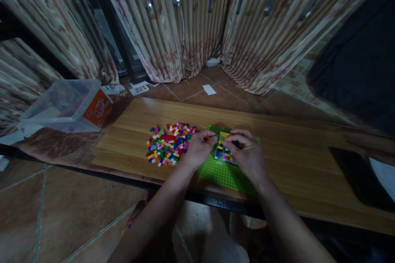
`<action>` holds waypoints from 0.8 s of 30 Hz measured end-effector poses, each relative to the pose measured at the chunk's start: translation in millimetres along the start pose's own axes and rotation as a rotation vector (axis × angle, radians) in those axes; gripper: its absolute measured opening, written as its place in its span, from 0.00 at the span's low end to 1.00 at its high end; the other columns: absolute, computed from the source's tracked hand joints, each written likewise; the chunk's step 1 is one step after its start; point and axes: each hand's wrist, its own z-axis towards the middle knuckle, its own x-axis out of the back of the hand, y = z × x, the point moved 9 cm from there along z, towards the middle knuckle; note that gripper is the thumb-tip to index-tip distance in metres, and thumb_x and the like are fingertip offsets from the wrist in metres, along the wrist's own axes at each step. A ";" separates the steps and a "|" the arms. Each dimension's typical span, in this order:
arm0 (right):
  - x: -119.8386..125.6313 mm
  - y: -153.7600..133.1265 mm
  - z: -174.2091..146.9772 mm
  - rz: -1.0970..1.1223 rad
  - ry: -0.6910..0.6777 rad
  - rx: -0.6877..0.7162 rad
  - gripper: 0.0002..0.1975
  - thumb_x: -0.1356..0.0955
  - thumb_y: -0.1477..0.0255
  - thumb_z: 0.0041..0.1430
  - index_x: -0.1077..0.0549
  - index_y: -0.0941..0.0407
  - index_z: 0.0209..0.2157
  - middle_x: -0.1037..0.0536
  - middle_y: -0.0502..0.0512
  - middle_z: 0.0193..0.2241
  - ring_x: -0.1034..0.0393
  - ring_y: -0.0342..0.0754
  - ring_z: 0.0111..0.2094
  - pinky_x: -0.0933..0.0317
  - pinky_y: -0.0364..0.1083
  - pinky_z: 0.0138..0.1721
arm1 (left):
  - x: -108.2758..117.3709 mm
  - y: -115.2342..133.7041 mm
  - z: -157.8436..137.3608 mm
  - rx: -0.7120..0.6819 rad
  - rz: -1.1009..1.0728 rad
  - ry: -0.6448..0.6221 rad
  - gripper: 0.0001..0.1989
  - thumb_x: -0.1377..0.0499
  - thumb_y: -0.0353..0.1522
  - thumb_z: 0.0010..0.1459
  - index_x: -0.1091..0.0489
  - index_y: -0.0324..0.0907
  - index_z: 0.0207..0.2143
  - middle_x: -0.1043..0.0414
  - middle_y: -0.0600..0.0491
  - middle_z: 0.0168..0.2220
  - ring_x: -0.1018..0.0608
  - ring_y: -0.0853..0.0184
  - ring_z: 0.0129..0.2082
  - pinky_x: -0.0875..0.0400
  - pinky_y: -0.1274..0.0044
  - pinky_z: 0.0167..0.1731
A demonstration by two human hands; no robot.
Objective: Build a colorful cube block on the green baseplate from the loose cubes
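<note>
On the wooden board lies a green studded baseplate (228, 178), with a patch of colourful toy bricks (226, 154) built up on its upper part. My left hand (200, 146) is at the baseplate's left edge, its fingers pinched around a small red brick (210, 138). Over the right side of the built patch is my right hand (245, 150), thumb and fingers closed together; whatever they hold is too small and dark to name. A heap of loose mixed-colour bricks (168, 146) spreads just left of my left hand.
A clear plastic bin (68, 109) with an orange label stands at the far left. Toward the right end of the wooden board (296, 160) lie a dark flat object (358, 176) and a white sheet (384, 176). Curtains (173, 28) hang behind; papers (139, 89) lie beyond the board.
</note>
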 end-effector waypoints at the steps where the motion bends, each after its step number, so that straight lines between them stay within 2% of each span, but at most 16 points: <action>1: 0.0 -0.5 -0.3 0.003 -0.001 0.004 0.05 0.28 0.65 0.50 0.22 0.50 0.27 0.25 0.53 0.39 0.32 0.52 0.43 0.41 0.54 0.47 | -0.9 0.0 0.1 -0.004 0.004 -0.006 0.06 0.41 0.33 0.50 0.27 0.39 0.27 0.38 0.59 0.18 0.37 0.74 0.20 0.42 0.80 0.24; 15: -1.0 -14.7 -4.8 -0.077 -0.079 0.139 0.04 0.31 0.68 0.54 0.22 0.50 0.30 0.25 0.53 0.42 0.32 0.52 0.45 0.40 0.55 0.48 | -2.7 2.3 -0.4 -0.032 -0.043 0.014 0.05 0.41 0.32 0.50 0.27 0.40 0.28 0.33 0.58 0.20 0.31 0.72 0.23 0.37 0.80 0.28; 24: -1.2 -30.5 -10.8 -0.208 -0.052 0.215 0.05 0.33 0.68 0.57 0.24 0.51 0.31 0.25 0.54 0.41 0.33 0.53 0.45 0.41 0.55 0.49 | -3.6 0.5 0.9 -0.030 -0.022 0.005 0.05 0.41 0.31 0.51 0.27 0.39 0.28 0.33 0.58 0.20 0.32 0.72 0.24 0.38 0.80 0.29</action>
